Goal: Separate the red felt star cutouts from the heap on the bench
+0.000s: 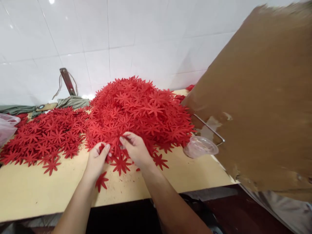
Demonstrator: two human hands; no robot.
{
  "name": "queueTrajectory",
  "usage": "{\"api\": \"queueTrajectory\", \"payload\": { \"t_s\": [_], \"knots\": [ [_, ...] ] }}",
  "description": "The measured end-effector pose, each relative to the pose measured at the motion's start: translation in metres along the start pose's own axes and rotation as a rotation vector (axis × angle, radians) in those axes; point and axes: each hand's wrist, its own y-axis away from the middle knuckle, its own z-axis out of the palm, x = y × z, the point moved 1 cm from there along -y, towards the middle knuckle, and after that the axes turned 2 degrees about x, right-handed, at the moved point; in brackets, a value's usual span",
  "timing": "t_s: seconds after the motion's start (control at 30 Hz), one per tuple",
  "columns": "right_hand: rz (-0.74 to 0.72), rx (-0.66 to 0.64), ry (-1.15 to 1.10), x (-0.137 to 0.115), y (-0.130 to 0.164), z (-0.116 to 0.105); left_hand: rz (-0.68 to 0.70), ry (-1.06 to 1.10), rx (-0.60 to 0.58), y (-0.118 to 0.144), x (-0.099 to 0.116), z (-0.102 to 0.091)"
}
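My left hand and my right hand are close together at the front of a big heap of red flower-shaped cutouts. Between them is a red flower cutout, its petals pinched by the thumb and fingers of each hand. Against the heap behind, its outline is hard to separate. Below the hands, single red cutouts lie on the tabletop, one of them beside my left wrist.
A flatter pile of darker red cutouts spreads to the left, near a plastic bag. On the right, a clear plastic container stands against a large brown board. White tiles rise behind the pale wooden table.
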Motion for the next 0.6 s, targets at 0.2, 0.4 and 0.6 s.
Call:
{"api": "queueTrajectory", "payload": {
  "t_s": [0.2,0.4,0.6],
  "knots": [
    [-0.081,0.103,0.083,0.006,-0.011,-0.011,-0.049,0.138,0.074,-0.012,0.001,-0.004],
    [-0.183,0.091,0.233,0.011,-0.011,-0.010,0.015,0.162,0.022,-0.022,-0.004,0.000],
    [-0.168,0.059,0.135,0.011,-0.010,-0.010,0.026,0.049,0.101,-0.029,-0.009,-0.001]
  ]
}}
